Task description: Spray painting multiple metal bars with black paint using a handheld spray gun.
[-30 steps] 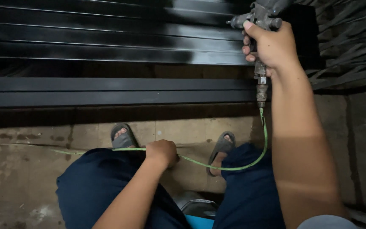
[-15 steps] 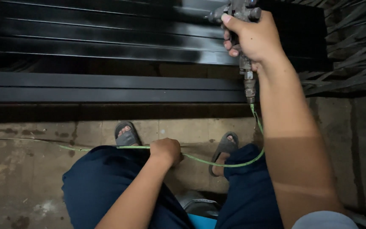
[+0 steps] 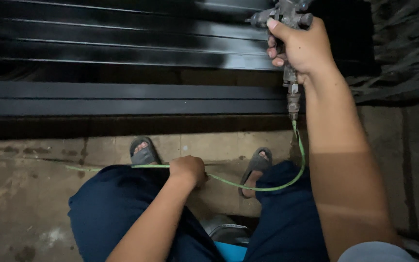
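spraying is the work in hand: a metal spray gun [image 3: 287, 19] is gripped in the right hand [image 3: 302, 48], fingers closed around its handle with one finger laid along the front, at the upper right end of the black metal bars [image 3: 122, 53]. from the base of the gun a green hose [image 3: 248, 184] is hung down and looped back below the bars, where it is clamped in the closed left hand [image 3: 187, 170], held above the knees. to do this step well, it is judged that the gun should be kept level and at a steady distance from the bars, moved along their length in even passes, while slack is fed out by the left hand so that the hose is not dragged across the glossy, seemingly wet surface. below the bars a concrete floor [image 3: 20, 194] is seen. counted: one gun, one hose, two hands well apart, two grey sandals [image 3: 144, 153] on the feet just below the lowest bar, and about five long bars, though the exact number cannot be told in the dark. a blue and grey object [image 3: 229, 242] is partly hidden between the legs; its kind cannot be told.
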